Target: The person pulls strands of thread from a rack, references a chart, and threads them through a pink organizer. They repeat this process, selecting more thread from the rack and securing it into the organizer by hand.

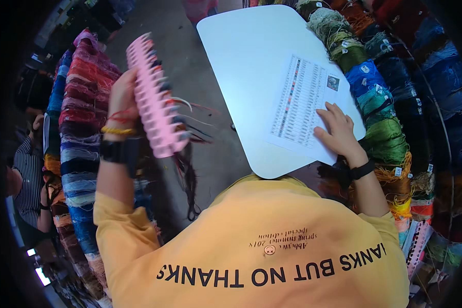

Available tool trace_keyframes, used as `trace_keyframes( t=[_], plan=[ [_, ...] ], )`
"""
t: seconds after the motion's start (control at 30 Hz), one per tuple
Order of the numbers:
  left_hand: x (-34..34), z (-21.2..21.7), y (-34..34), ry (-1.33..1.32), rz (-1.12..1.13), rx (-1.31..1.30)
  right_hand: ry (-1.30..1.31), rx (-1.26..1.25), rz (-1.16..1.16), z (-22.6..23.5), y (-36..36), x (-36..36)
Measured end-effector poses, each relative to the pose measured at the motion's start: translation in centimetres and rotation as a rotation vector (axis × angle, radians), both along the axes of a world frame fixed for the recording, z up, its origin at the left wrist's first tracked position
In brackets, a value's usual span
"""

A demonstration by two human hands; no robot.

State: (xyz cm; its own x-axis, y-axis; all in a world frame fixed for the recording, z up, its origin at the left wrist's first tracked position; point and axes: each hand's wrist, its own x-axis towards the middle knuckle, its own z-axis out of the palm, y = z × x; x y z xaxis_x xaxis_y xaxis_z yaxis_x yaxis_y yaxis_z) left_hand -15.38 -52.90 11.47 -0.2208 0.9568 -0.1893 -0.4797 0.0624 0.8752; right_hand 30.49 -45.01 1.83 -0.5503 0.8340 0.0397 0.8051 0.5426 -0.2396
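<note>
My left hand [124,95] is closed on a long pink thread organizer [155,110], gripped at its left edge and held up over the floor. The organizer has a row of notches down each side. Dark, white and reddish thread bunches [178,120] run along its right side, with loose ends trailing. My right hand [338,131] lies on a printed color chart [300,102], fingers apart and resting on the paper. The chart is a white sheet with a table, a column of color swatches and a small picture. It lies on a white tabletop [241,61].
Hanks of colored yarn hang in a long row [82,102] on my left and another row [380,97] on my right, close to the table. A person in a striped top [30,172] is at the far left. Grey floor [182,51] shows between the left row and the table.
</note>
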Motion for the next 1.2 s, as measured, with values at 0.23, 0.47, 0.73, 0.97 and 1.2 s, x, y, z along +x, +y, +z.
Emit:
trace_keyframes(
  t=[0.23, 0.47, 0.73, 0.97, 1.2],
  plan=[
    [17.1, -3.8, 8.4, 0.189, -0.01, -0.03, 0.206, -0.108, -0.179, 0.3, 3.4, 3.5],
    [19.7, -12.7, 10.0, 0.656, -0.094, -0.084, 0.214, 0.162, -0.203, -2.2, 2.0, 2.5],
    [19.4, -12.1, 9.6, 0.55, -0.146, -0.071, 0.222, 0.158, -0.157, -1.8, 1.4, -0.1],
    [19.3, -11.6, 9.5, 0.508, -0.12, -0.135, 0.24, 0.204, -0.15, -2.5, 1.6, -0.4],
    [19.2, -11.7, 9.8, 0.512, -0.101, -0.105, 0.217, 0.26, -0.177, -2.6, 3.4, -1.0]
  ],
)
